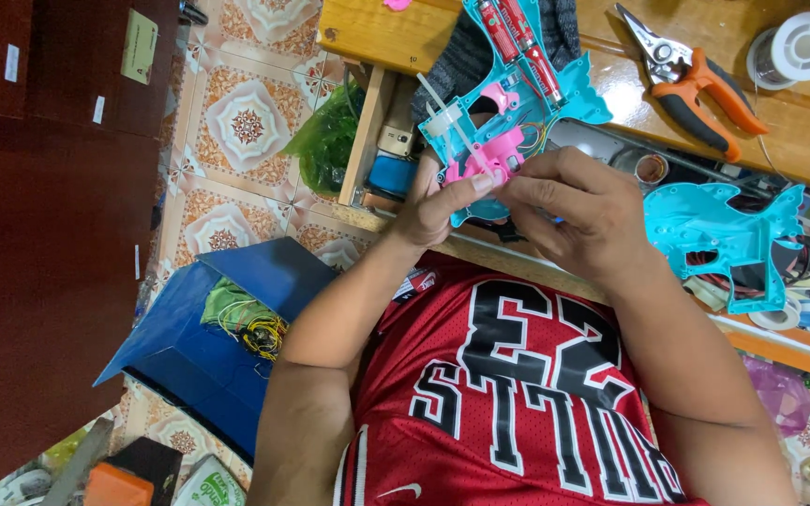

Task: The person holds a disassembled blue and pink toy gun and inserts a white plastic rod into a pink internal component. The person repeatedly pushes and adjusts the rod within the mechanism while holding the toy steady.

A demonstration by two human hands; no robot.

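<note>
Both hands meet at the worktop's [377, 33] near edge, pinching pink parts [494, 155] inside an opened turquoise toy shell [569, 94] with red batteries [517, 42]. The left hand [438, 206] grips from below; the right hand [583, 211] closes over them. A second turquoise shell half [719, 234] lies beside the right wrist, orange-handled cutters [705, 84] farther along the worktop.

Bench: you see orange-handled snips [696, 80] near a wire spool [796, 49].
Floor: your blue box [208, 337] holds tangled wires [260, 333].
</note>
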